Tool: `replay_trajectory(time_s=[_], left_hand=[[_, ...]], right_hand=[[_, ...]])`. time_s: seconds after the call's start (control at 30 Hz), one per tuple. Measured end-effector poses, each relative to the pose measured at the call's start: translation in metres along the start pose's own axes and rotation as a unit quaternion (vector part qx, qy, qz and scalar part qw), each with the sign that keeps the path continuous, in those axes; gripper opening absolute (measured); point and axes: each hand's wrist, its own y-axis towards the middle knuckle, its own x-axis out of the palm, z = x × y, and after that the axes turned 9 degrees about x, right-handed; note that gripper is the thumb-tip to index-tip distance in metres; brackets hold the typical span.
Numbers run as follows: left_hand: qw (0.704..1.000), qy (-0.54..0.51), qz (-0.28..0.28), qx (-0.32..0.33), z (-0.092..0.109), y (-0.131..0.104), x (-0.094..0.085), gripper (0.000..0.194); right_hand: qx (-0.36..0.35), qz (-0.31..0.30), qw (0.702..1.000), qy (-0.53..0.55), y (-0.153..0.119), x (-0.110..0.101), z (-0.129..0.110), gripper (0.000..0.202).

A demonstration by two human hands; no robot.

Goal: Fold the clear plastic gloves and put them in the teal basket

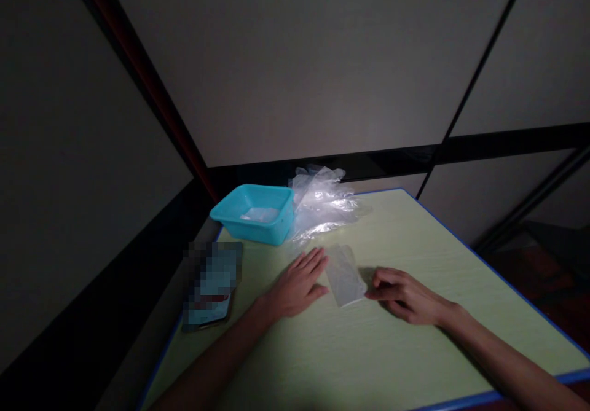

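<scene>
A folded clear plastic glove (345,276) lies as a flat rectangle on the table between my hands. My left hand (297,285) rests flat with fingers stretched, its fingertips at the glove's left edge. At the lower right corner of the glove, my right hand (399,294) is closed, thumb and forefinger pinching the edge. Just beyond, a loose pile of clear disposable plastic gloves (322,202) spreads over the table, with finger shapes showing at its edges.
A turquoise plastic basket (279,230) stands at the back left, with folded clear plastic (260,214) inside. A phone (214,288), partly blurred out, lies at the left edge. The pale green table (369,362) has a blue rim and backs onto a panelled wall (313,79).
</scene>
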Motion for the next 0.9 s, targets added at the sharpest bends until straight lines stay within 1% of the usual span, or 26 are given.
replay_trajectory(time_s=[0.07,0.13,0.27,0.33,0.4,0.47,0.53,0.67,0.8,0.9], left_hand=[[0.999,0.008,0.028,-0.03,-0.003,0.0,0.002,0.055],[0.997,0.013,0.066,-0.031,0.001,0.0,0.002,0.054],[0.989,0.008,0.15,0.012,0.025,0.0,0.001,0.036],[0.985,-0.003,0.17,0.041,0.038,0.0,0.002,0.028],[0.982,-0.009,0.176,0.062,0.046,-0.001,0.003,0.025],[0.982,-0.012,0.177,0.069,0.05,-0.001,0.005,0.023],[0.981,-0.013,0.179,0.068,0.049,-0.001,0.007,0.021],[0.981,-0.012,0.179,0.068,0.047,-0.001,0.009,0.018],[0.981,-0.008,0.179,0.072,0.048,-0.001,0.009,0.017],[0.981,-0.008,0.178,0.076,0.048,-0.001,0.009,0.017]], right_hand=[[-0.003,0.005,1.0,-0.005,0.0,0.0,0.0,0.03],[-0.006,0.016,1.0,-0.012,0.0,0.001,0.0,0.028],[-0.031,0.079,0.993,-0.078,0.0,0.002,0.002,0.021],[-0.04,0.107,0.986,-0.122,0.0,0.001,0.001,0.022],[-0.034,0.104,0.982,-0.152,0.002,0.0,-0.001,0.026],[-0.036,0.088,0.98,-0.173,0.003,-0.001,-0.003,0.029],[-0.049,0.079,0.977,-0.191,0.004,0.001,-0.005,0.031],[-0.065,0.085,0.971,-0.215,0.007,0.004,-0.005,0.032],[-0.092,0.078,0.963,-0.24,0.009,0.005,-0.005,0.032],[-0.09,0.081,0.962,-0.243,0.01,0.005,-0.005,0.031]])
